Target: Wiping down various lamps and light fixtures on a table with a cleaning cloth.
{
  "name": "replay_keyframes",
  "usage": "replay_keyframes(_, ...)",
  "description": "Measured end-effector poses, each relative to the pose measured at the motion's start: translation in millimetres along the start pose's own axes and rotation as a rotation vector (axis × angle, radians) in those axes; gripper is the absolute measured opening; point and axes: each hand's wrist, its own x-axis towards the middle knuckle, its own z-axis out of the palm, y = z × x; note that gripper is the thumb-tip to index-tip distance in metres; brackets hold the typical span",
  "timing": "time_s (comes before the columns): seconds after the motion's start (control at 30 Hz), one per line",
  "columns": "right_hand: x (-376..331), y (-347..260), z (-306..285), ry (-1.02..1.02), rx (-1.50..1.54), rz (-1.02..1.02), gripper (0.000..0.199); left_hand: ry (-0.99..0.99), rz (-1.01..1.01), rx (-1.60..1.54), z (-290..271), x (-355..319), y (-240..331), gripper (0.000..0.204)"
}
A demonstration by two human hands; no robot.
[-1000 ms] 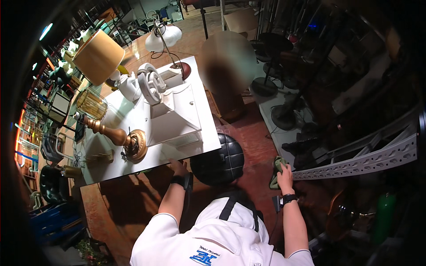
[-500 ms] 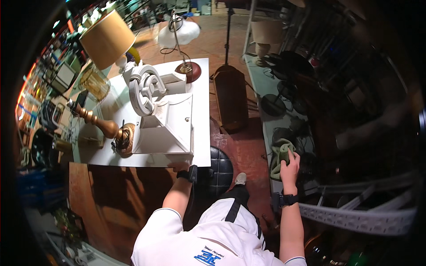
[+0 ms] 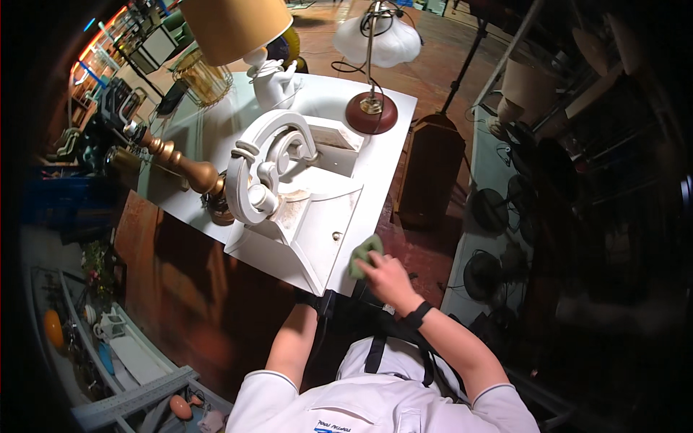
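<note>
right hand (image 3: 386, 278) grips one green cloth (image 3: 363, 254) | left hand hidden (can't tell) | lamps: two

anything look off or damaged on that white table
Yes. The turned wooden lamp base lies on its side along the white table's left edge, not upright. The white scrolled cabinet piece shows brownish stains near its middle. The right hand presses a green cloth at its corner.
</note>
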Motion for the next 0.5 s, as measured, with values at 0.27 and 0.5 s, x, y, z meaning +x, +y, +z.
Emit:
replay_keyframes(0.27,15.3,12.1,20.5,-0.210,-0.056,-0.270,0.036,-0.050,-0.060,-0.200,2.8,-55.3,16.4,0.064)
replay_keyframes(0.5,58.9,60.1,14.1,-0.160,-0.143,-0.197,0.038,-0.101,-0.059,-0.395,11.8,-118.6,32.0,0.066)
